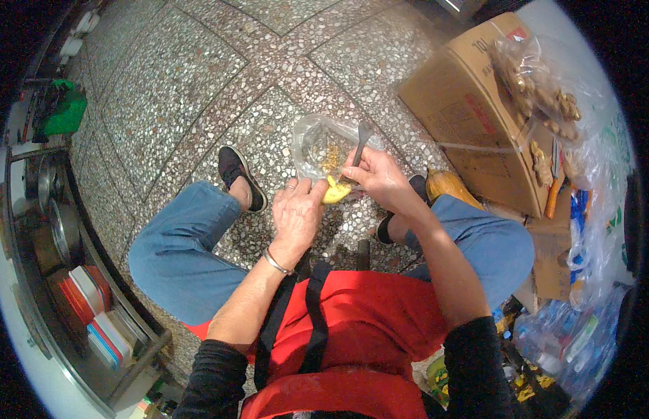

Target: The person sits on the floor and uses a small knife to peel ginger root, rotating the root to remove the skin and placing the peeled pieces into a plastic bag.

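My left hand (298, 214) grips a peeled yellow piece of ginger root (336, 194) above the floor. In my right hand (377, 175) is a grey spoon (363, 137); one end points up and away, and its lower end meets the ginger, partly hidden by my fingers. Just beyond my hands, a clear plastic bag (306, 144) lies spread on the floor between my feet. Brownish-yellow peel scraps (332, 157) rest in it.
To the right stands a cardboard box (460, 110) topped with a plastic bag of ginger roots (534, 94) and an orange-handled tool (555, 196). A squash (447, 186) sits beside my right foot. Shelving (141, 361) at left holds metal pans (63, 230) and cutting boards (107, 340).
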A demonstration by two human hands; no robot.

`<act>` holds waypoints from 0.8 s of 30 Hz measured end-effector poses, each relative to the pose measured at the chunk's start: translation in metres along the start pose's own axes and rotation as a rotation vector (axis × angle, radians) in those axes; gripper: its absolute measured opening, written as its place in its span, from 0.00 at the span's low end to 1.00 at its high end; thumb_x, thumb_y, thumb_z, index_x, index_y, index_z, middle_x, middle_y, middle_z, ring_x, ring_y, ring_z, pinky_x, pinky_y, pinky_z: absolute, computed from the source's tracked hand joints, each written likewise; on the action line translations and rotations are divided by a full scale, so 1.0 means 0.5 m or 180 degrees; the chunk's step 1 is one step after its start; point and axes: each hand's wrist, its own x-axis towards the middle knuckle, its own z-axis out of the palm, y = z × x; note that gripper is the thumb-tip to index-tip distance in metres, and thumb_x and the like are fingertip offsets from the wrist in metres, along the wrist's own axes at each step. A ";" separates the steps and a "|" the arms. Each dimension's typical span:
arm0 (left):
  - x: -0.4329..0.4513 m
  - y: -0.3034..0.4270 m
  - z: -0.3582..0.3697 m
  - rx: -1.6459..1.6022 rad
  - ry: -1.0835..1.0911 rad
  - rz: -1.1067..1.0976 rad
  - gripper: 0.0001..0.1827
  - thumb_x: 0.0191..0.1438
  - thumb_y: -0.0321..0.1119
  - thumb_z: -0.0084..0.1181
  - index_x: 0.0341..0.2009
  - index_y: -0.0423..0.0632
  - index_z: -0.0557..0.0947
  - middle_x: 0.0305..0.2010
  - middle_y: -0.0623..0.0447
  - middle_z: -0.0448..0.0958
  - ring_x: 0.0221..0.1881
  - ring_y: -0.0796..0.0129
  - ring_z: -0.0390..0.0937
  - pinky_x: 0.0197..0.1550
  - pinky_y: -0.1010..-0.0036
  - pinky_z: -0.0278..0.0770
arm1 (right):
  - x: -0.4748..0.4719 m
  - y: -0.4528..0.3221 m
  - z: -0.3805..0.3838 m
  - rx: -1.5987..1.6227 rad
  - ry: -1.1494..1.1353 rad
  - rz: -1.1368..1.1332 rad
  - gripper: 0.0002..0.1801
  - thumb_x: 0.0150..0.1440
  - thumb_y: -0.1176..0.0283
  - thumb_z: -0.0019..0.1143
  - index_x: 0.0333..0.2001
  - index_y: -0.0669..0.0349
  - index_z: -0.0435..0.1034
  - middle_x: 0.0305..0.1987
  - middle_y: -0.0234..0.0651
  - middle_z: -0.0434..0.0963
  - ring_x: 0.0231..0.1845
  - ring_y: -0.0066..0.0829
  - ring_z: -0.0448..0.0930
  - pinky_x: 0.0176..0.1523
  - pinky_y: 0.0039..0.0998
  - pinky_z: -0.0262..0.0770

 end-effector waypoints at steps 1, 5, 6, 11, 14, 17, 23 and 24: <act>0.000 -0.002 0.000 0.0031 0.0006 -0.0016 0.16 0.35 0.29 0.61 0.33 0.53 0.76 0.27 0.54 0.68 0.33 0.60 0.71 0.32 0.65 0.69 | -0.001 -0.001 0.000 -0.0051 -0.0077 -0.0092 0.07 0.56 0.73 0.53 0.36 0.64 0.67 0.29 0.29 0.73 0.29 0.16 0.72 0.31 0.21 0.70; -0.001 -0.004 0.002 0.0026 0.0004 -0.0046 0.15 0.36 0.29 0.61 0.33 0.53 0.76 0.27 0.54 0.68 0.33 0.60 0.71 0.32 0.65 0.69 | 0.000 -0.008 0.000 -0.0456 -0.0348 -0.0192 0.06 0.56 0.73 0.53 0.35 0.63 0.68 0.30 0.28 0.73 0.30 0.16 0.72 0.33 0.21 0.70; -0.001 -0.004 0.002 0.0028 0.0014 -0.0048 0.15 0.36 0.29 0.61 0.33 0.53 0.76 0.27 0.54 0.68 0.33 0.60 0.70 0.32 0.65 0.69 | 0.001 -0.009 -0.001 -0.0736 -0.0414 -0.0304 0.06 0.56 0.73 0.53 0.35 0.63 0.68 0.29 0.28 0.73 0.30 0.16 0.71 0.33 0.21 0.69; -0.004 0.000 0.004 0.0097 -0.0023 0.0098 0.15 0.35 0.30 0.62 0.33 0.54 0.76 0.27 0.55 0.68 0.33 0.60 0.70 0.32 0.66 0.69 | 0.003 -0.011 -0.009 -0.1023 -0.0452 -0.0076 0.04 0.55 0.73 0.52 0.32 0.62 0.67 0.27 0.28 0.72 0.27 0.16 0.70 0.31 0.23 0.67; -0.007 0.007 0.007 0.0119 -0.0024 0.0201 0.16 0.35 0.31 0.62 0.33 0.54 0.76 0.26 0.55 0.67 0.33 0.60 0.70 0.32 0.66 0.68 | 0.006 -0.009 -0.010 -0.0625 -0.0276 0.0115 0.04 0.56 0.75 0.52 0.32 0.62 0.66 0.26 0.28 0.71 0.26 0.17 0.70 0.29 0.23 0.67; -0.006 0.006 0.007 0.0081 0.0000 0.0115 0.17 0.34 0.31 0.63 0.33 0.54 0.76 0.26 0.55 0.67 0.33 0.60 0.70 0.31 0.66 0.68 | 0.003 -0.010 -0.008 -0.0294 -0.0044 0.0091 0.04 0.57 0.74 0.52 0.33 0.62 0.66 0.26 0.28 0.71 0.26 0.16 0.70 0.29 0.23 0.67; -0.005 0.000 0.001 0.0066 -0.0005 0.0086 0.17 0.34 0.30 0.63 0.34 0.54 0.76 0.27 0.55 0.67 0.33 0.60 0.70 0.31 0.66 0.67 | 0.006 -0.015 -0.021 -0.0601 -0.0757 0.0097 0.05 0.57 0.74 0.51 0.36 0.62 0.65 0.26 0.29 0.72 0.28 0.17 0.72 0.29 0.23 0.70; -0.005 0.000 0.001 0.0077 -0.0011 0.0096 0.17 0.34 0.30 0.63 0.34 0.54 0.76 0.27 0.55 0.67 0.33 0.60 0.70 0.31 0.66 0.67 | 0.006 -0.012 -0.022 -0.0752 -0.0738 -0.0010 0.05 0.57 0.74 0.51 0.36 0.62 0.65 0.26 0.29 0.72 0.28 0.17 0.72 0.28 0.23 0.70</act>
